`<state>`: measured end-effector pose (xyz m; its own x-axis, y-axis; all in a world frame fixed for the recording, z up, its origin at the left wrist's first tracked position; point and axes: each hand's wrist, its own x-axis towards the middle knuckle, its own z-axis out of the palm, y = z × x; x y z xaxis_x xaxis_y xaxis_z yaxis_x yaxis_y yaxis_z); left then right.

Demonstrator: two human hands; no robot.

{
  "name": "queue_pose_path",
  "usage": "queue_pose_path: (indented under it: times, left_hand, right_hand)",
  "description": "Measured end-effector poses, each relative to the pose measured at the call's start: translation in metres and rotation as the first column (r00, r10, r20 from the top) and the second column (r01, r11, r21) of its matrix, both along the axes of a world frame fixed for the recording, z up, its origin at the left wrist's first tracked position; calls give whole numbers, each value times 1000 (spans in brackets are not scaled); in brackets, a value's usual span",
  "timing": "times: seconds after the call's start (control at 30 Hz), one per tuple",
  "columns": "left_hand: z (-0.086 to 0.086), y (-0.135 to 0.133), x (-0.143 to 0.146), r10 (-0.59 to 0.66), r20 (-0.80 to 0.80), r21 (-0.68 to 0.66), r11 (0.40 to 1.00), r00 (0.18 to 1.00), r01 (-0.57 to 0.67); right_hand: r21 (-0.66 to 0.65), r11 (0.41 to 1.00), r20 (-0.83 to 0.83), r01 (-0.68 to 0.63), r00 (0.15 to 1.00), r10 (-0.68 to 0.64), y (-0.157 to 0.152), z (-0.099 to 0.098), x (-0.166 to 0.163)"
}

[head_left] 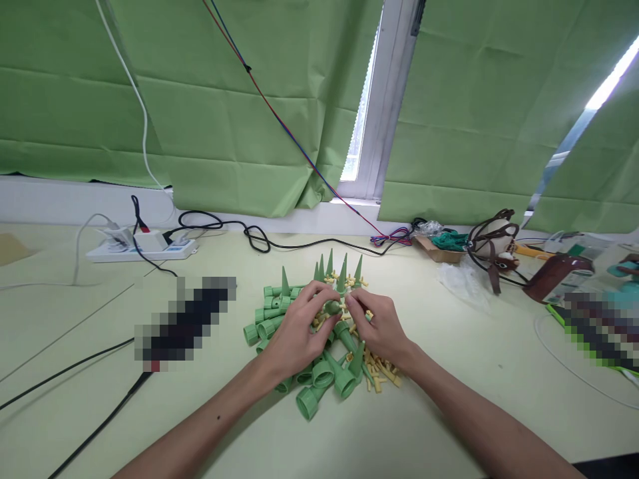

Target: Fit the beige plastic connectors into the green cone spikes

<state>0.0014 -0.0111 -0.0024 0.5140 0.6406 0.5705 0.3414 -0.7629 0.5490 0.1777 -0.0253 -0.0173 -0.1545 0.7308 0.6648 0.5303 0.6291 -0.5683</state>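
My left hand (308, 324) is closed around a green plastic watering spike (332, 307), held with its rounded end toward me. Close beside it, my right hand (377, 324) pinches a small yellow plastic valve (343, 307) against the side of the spike. The fingertips hide most of where the two parts meet. Beneath and around both hands lies a heap of green watering spikes (323, 374), some lying with open threaded ends showing, others pointing up. Loose yellow valves (382, 372) are scattered along the right of the heap, partly under my right wrist.
A white power strip (142, 250) with plugs sits at the back left, and a black cable (309, 245) runs along the wall side. Blurred dark objects lie left and right. At the back right are a cardboard box (439, 251), a plastic bag (464, 283) and a brown bottle (556, 276).
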Motion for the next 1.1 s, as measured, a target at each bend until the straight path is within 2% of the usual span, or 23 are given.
queue_pose_path:
  times: [0.2, 0.63, 0.87, 1.1]
  left_hand:
    - [-2, 2, 0, 53, 7, 31, 998, 999, -53]
    - [-4, 7, 0, 237, 22, -27, 971, 971, -236]
    - [0, 5, 0, 194, -34, -61, 979, 980, -195]
    - [6, 1, 3, 113, 25, -208, 972, 993, -106]
  right_hand:
    - [-3, 1000, -15, 10, 1000, -10, 0, -2, 0]
    - [48, 997, -42, 54, 998, -52, -1, 0, -1]
    - [69, 995, -91, 74, 993, -68, 0, -1, -2]
    - [58, 995, -126, 83, 989, -75, 0, -2, 0]
